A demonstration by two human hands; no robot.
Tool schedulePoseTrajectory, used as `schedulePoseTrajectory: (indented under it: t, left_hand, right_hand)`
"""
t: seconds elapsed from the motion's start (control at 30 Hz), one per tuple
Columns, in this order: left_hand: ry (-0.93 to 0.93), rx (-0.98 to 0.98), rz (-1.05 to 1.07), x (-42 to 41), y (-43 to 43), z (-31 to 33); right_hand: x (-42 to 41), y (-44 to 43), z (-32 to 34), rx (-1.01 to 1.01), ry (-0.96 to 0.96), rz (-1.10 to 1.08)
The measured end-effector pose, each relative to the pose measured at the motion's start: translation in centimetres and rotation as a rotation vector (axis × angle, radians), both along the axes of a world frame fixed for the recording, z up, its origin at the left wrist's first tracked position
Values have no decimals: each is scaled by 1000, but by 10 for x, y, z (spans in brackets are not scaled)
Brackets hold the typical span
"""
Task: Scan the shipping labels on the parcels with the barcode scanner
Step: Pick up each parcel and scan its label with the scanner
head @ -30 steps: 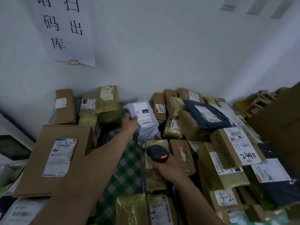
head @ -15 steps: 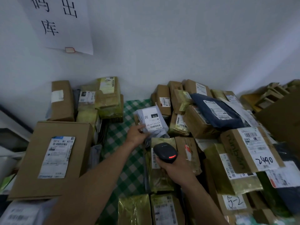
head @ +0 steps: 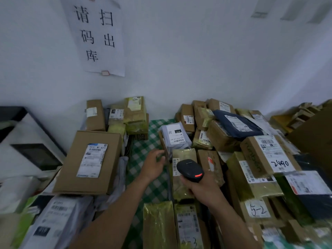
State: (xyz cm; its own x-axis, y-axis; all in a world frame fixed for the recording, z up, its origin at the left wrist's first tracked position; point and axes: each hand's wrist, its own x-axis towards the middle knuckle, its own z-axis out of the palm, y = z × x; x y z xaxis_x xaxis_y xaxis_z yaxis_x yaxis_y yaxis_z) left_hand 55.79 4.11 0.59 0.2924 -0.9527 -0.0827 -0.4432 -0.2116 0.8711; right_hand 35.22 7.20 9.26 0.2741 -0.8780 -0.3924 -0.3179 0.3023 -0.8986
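Barcode scanner [head: 190, 170] gripped in our right hand [head: 203, 189]; left hand [head: 152, 166] loosely open, empty, near white mailer [head: 173, 138]. We judge many heaped parcels [head: 260, 155] left to scan.

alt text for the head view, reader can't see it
A person's right hand grips a black barcode scanner with a red light, held over labelled cardboard parcels piled on a green checked cloth. The left hand hovers open beside a grey plastic mailer bag with a white label. A paper sign hangs on the wall.
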Motion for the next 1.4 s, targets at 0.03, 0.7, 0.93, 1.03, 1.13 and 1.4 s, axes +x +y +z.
schedulePoseTrajectory:
  t: [0.03,0.7,0.93,1.03,1.13,1.4]
  left_hand:
    - [22,-12,34,-3,19,2]
    - [-375,64,388,-5,261,34]
    - [-482,177,467,72,222,42]
    - [-425,263,481,101,195,40]
    - [-376,365,438,129,172,30]
    - [-216,484,422,156,151,26]
  right_hand:
    - [-3,10,5,-2,-9,19]
    - [23,160,9,111,-192,133]
    - [73,166,13,66,-181,144]
    - [93,166,15,32,-162,125]
    - [110,164,15,28,-158,58]
    - [134,175,6,10,-148,-86]
